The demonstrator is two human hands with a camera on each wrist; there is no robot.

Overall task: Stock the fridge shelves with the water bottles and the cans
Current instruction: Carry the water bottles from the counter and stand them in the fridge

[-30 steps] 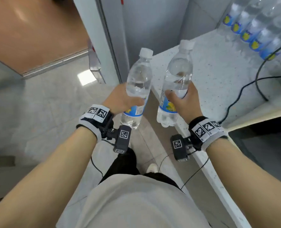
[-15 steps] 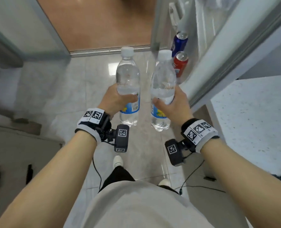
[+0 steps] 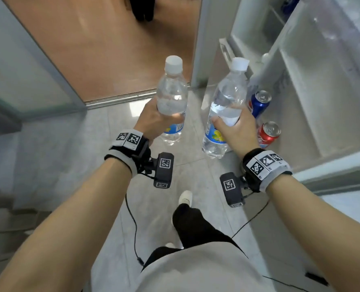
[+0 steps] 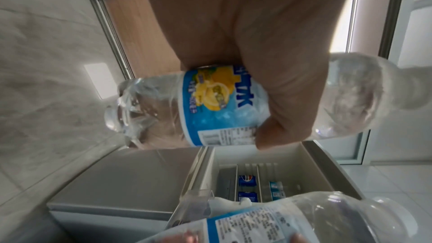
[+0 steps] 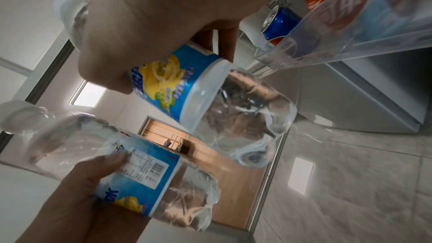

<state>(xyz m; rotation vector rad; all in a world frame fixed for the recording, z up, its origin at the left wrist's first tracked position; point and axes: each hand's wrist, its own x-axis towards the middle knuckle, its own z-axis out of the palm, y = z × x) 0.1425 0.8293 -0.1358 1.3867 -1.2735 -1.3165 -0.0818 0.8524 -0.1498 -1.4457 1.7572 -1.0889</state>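
Each hand carries a clear water bottle with a white cap and a blue and yellow label. My left hand (image 3: 153,121) grips the left bottle (image 3: 171,95) around its middle; the left wrist view shows the fingers wrapped over the left bottle (image 4: 210,108). My right hand (image 3: 236,131) grips the right bottle (image 3: 227,104), which leans toward the open fridge door; the right wrist view shows that right bottle (image 5: 210,95) close up. A blue can (image 3: 259,103) and a red can (image 3: 268,133) stand in the door rack just right of the right bottle.
The open fridge door (image 3: 322,91) with its white shelves fills the right side. The left wrist view looks into the fridge interior (image 4: 257,178), where cans and bottles stand on shelves. A wooden door (image 3: 103,45) is ahead, grey tile floor (image 3: 59,157) below, my foot (image 3: 185,197) forward.
I have turned from the counter to the fridge door and stepped closer. Both bottles stay gripped; the right one now leans toward the door rack with the cans.
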